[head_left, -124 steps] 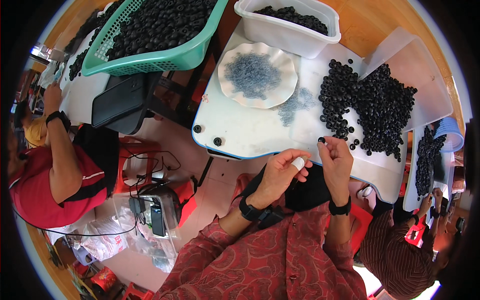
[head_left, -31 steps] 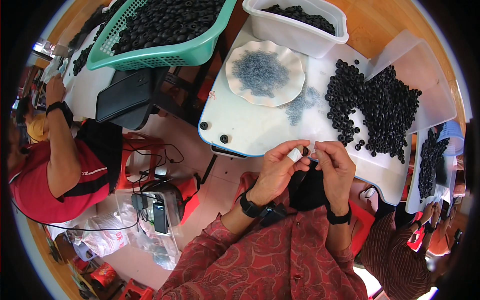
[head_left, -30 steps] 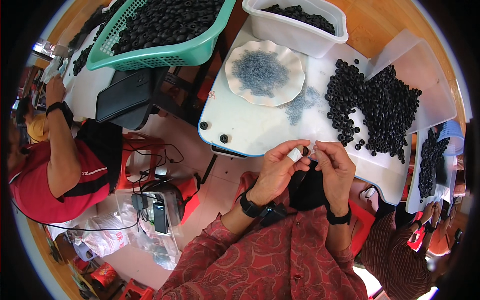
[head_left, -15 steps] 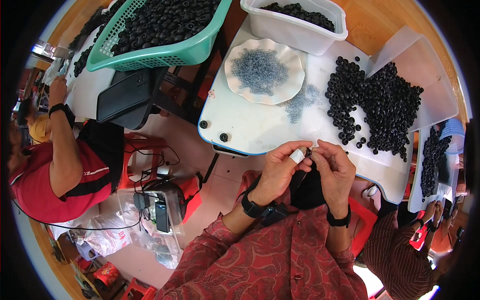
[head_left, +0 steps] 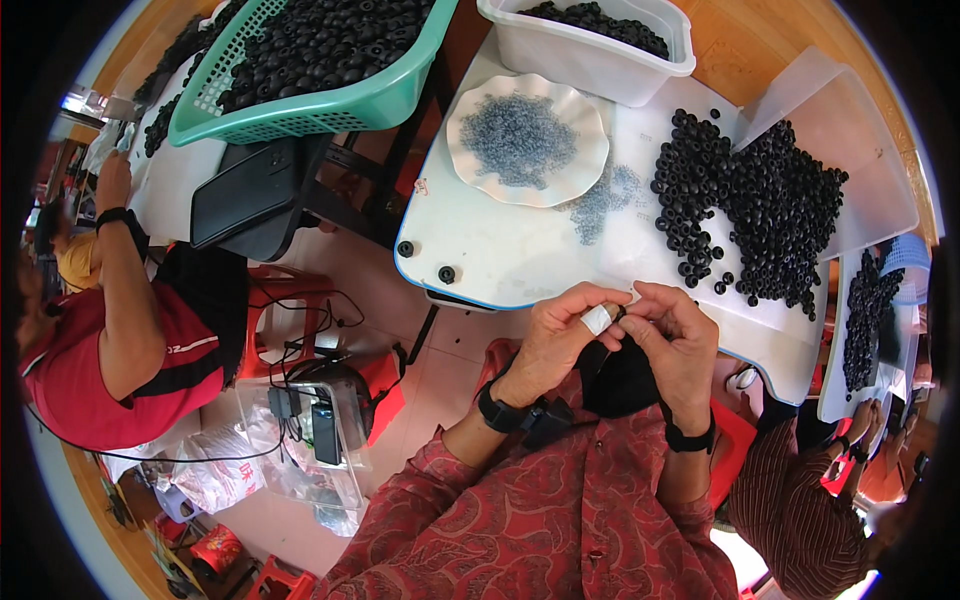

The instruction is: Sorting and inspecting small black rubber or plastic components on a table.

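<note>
Just past the table's near edge, my left hand (head_left: 563,335) and my right hand (head_left: 676,345) meet fingertip to fingertip, both closed in a pinch. Between them sits a small black round part (head_left: 619,313), mostly covered by the fingers. White tape (head_left: 597,320) wraps a finger of my left hand. A scalloped white plate (head_left: 468,172) bears a heap of tiny clear grey rings (head_left: 520,138), and more such rings spill onto the table beside it. To the right lies a large pile of black round parts with holes (head_left: 785,215).
A green basket (head_left: 300,122) full of black parts stands at the upper left, a white tub (head_left: 590,50) at the back. A clear bin (head_left: 860,150) lies tipped by the pile. Two black parts sit near the table's left edge. Co-workers sit on both sides.
My right hand has shifted slightly right and turned a little. The fingers of both hands have moved around the small black part, which now shows less.
</note>
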Demonstrator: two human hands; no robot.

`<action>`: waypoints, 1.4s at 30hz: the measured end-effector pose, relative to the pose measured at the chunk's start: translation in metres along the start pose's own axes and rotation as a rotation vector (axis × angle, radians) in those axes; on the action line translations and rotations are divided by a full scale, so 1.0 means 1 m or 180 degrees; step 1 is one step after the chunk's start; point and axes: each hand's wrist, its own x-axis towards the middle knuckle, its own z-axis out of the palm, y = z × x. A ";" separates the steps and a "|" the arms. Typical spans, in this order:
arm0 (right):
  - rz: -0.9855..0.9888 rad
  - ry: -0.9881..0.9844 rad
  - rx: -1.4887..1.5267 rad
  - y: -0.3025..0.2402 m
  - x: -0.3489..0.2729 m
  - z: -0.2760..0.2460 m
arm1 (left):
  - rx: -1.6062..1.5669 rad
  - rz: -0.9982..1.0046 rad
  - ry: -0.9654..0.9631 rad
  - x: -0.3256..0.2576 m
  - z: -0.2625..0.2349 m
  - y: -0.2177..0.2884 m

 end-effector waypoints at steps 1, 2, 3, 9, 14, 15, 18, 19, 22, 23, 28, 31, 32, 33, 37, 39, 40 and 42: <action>0.0039 -0.0027 0.0086 -0.001 0.000 0.000 | 0.0020 -0.0027 -0.0033 0.000 -0.001 0.001; 0.0077 -0.0055 0.0171 -0.003 0.000 0.000 | 0.0040 -0.0053 -0.0065 0.000 -0.002 0.001; 0.0114 -0.0082 0.0257 -0.003 0.000 0.000 | -0.0187 -0.0122 -0.0058 0.000 -0.002 0.000; 0.0254 0.0142 0.0403 -0.004 -0.004 0.002 | -0.1363 -0.0427 -0.0113 0.001 -0.004 -0.007; -0.0515 0.0152 -0.0360 -0.002 -0.011 0.004 | -0.1642 -0.0508 -0.0109 0.002 -0.004 -0.009; -0.0627 0.0198 -0.0490 -0.005 -0.012 0.006 | -0.1586 -0.0526 -0.0075 0.002 -0.003 -0.009; -0.0725 0.0295 -0.1037 -0.012 -0.016 0.008 | -0.1360 -0.0531 -0.0006 0.001 0.000 -0.008; -0.0830 0.0331 -0.1118 -0.011 -0.016 0.009 | -0.1248 -0.0496 -0.0004 0.000 0.001 -0.008; -0.1076 0.0424 -0.1346 -0.004 -0.018 0.010 | -0.1041 -0.0435 -0.0031 -0.001 0.002 -0.009; -0.1270 0.0455 -0.1499 -0.004 -0.017 0.009 | -0.0993 -0.0422 -0.0045 0.000 0.003 -0.009; -0.1408 0.0546 -0.1697 -0.001 -0.021 0.007 | -0.0894 -0.0452 -0.0026 0.000 0.007 -0.015; -0.1372 0.0558 -0.1738 0.004 -0.023 0.004 | -0.0792 -0.0477 -0.0040 0.000 0.009 -0.016; -0.1362 0.0563 -0.1766 0.004 -0.024 0.003 | -0.0758 -0.0485 -0.0060 0.000 0.009 -0.017; -0.1350 0.0564 -0.1781 0.005 -0.025 0.002 | -0.0746 -0.0497 -0.0065 0.000 0.010 -0.017; -0.1084 0.0508 -0.1481 0.007 -0.025 -0.006 | -0.0854 -0.0582 -0.0081 0.001 0.010 -0.020; -0.0811 0.0452 -0.1378 -0.001 -0.026 -0.014 | -0.0985 -0.0637 -0.0083 0.001 0.010 -0.021; -0.0773 0.0583 -0.1428 0.003 -0.026 -0.019 | -0.1052 -0.0659 -0.0080 0.002 0.010 -0.021; -0.0693 0.0845 -0.1529 0.017 -0.025 -0.032 | -0.1157 -0.0676 -0.0104 0.003 0.009 -0.021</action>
